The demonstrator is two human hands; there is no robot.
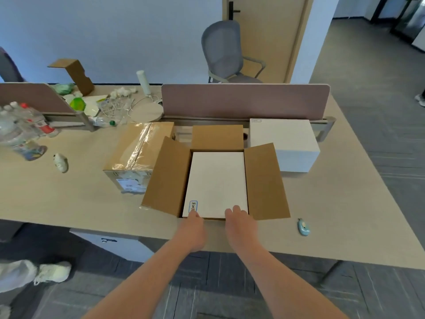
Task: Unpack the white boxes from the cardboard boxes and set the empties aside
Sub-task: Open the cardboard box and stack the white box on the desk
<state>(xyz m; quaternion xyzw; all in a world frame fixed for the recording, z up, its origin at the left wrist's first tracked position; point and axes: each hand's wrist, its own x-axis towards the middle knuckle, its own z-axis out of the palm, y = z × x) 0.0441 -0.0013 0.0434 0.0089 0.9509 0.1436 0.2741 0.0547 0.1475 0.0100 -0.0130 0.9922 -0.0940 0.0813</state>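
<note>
Risk: white box (pixel 216 180) sits snug in open carton (pixel 264 180); a lift from the near edge alone may drag carton off surface (pixel 80 192) or jam
Cause: nothing braces carton
L hand (pixel 195 229): fingers at near-left corner by label (pixel 193 206); grip can't tell
R hand (pixel 241 224): fingers touch near-right edge; curled or flat, can't tell
Arms: both stretched fwd, palms down

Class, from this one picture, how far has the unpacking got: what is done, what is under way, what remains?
Done: an unpacked white box stands on the desk, right of the open cardboard box. Under way: the left hand and right hand are at the near edge of the packed white box inside it. Remaining: lift that out, set the empty aside, then open the taped cardboard box.
</note>
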